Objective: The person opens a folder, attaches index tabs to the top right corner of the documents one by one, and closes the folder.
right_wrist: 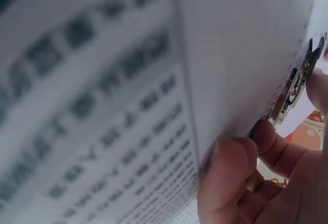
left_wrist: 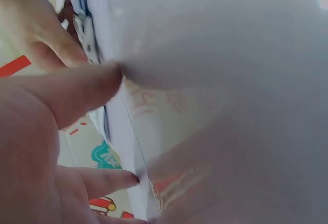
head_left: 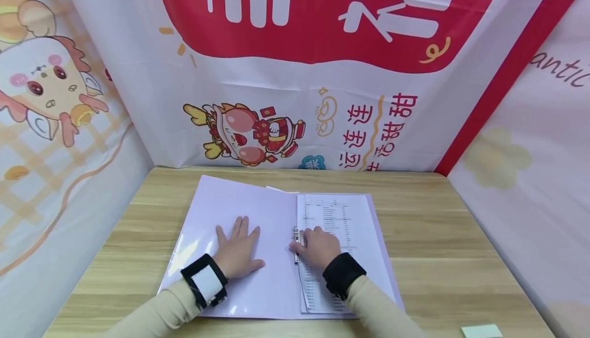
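A pale purple folder (head_left: 272, 287) lies spread on the table, with a stack of printed sheets (head_left: 369, 276) on its right side. At the fold is a metal clip (head_left: 296, 261), seen edge-on in the right wrist view as a silver clip (right_wrist: 294, 93). My right hand (head_left: 320, 248) pinches this clip, thumb on the fold side and curled fingers (right_wrist: 233, 170) against the sheets. My left hand (head_left: 237, 253) rests flat with spread fingers on the glossy left cover. In the left wrist view its thumb (left_wrist: 87, 88) touches the cover.
The wooden table (head_left: 428, 235) extends around the folder. A pale green block (head_left: 481, 331) sits at the front right edge. A white and red printed cloth (head_left: 267, 82) hangs behind the table, with more printed cloth on both sides.
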`<state>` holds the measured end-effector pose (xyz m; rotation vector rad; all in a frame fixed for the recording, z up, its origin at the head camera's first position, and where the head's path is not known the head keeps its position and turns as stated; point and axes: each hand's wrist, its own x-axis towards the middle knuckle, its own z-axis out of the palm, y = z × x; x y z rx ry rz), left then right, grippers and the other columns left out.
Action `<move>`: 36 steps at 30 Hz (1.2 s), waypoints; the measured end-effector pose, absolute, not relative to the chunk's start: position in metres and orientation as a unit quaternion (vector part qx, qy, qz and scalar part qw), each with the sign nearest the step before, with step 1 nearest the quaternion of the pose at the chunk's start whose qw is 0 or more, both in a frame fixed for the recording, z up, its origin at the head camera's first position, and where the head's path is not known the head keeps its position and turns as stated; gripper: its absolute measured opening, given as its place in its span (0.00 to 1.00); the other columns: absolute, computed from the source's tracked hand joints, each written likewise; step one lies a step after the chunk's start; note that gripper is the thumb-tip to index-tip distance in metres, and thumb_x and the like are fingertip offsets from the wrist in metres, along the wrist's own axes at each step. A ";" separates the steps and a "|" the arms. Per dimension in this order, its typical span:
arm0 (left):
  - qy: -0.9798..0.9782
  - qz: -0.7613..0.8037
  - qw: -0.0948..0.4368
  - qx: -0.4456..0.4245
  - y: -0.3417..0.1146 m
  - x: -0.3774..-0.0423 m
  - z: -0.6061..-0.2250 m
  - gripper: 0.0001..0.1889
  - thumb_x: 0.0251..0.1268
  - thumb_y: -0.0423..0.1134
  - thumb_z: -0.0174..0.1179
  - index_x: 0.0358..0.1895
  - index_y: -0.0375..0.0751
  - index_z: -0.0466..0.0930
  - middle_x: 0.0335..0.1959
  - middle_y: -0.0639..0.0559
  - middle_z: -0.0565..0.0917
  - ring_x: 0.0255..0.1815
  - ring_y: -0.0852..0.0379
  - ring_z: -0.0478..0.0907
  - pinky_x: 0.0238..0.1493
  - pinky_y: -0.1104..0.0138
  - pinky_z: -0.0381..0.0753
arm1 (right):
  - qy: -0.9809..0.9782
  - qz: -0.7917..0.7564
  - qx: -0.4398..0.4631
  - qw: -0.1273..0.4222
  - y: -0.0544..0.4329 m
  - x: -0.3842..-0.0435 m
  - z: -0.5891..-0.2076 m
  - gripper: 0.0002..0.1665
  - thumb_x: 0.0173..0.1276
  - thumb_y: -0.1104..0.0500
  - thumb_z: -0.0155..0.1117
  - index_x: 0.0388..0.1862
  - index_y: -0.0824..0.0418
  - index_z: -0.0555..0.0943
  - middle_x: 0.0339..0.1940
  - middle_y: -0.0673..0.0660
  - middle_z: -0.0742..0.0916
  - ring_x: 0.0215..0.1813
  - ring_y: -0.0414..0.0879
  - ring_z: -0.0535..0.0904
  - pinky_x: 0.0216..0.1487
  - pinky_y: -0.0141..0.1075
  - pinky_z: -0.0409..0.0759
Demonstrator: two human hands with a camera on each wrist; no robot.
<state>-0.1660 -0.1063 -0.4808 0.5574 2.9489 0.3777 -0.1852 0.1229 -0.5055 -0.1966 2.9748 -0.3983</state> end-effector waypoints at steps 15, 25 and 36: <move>0.948 0.132 0.108 0.267 -0.067 -0.146 -0.458 0.40 0.60 0.59 0.70 0.70 0.37 0.73 0.74 0.31 0.66 0.76 0.32 0.60 0.70 0.30 0.55 | 0.969 -0.210 -0.102 0.076 0.160 -0.182 -0.478 0.15 0.74 0.48 0.65 0.29 0.54 0.79 0.21 0.47 0.77 0.23 0.42 0.72 0.26 0.35 0.69; 0.930 0.144 0.120 0.317 -0.036 -0.130 -0.447 0.40 0.62 0.62 0.67 0.74 0.48 0.71 0.76 0.37 0.65 0.75 0.38 0.64 0.69 0.38 0.66 | 0.972 -0.216 -0.063 0.069 0.228 -0.154 -0.444 0.10 0.74 0.51 0.65 0.33 0.53 0.80 0.24 0.47 0.80 0.26 0.42 0.74 0.28 0.37 0.72; 0.909 0.087 0.092 0.397 0.015 -0.086 -0.472 0.35 0.66 0.63 0.61 0.75 0.59 0.70 0.77 0.50 0.66 0.77 0.44 0.62 0.70 0.39 0.65 | 0.971 -0.217 -0.069 0.072 0.320 -0.096 -0.433 0.05 0.73 0.55 0.66 0.36 0.52 0.81 0.30 0.44 0.82 0.31 0.37 0.74 0.31 0.34 0.74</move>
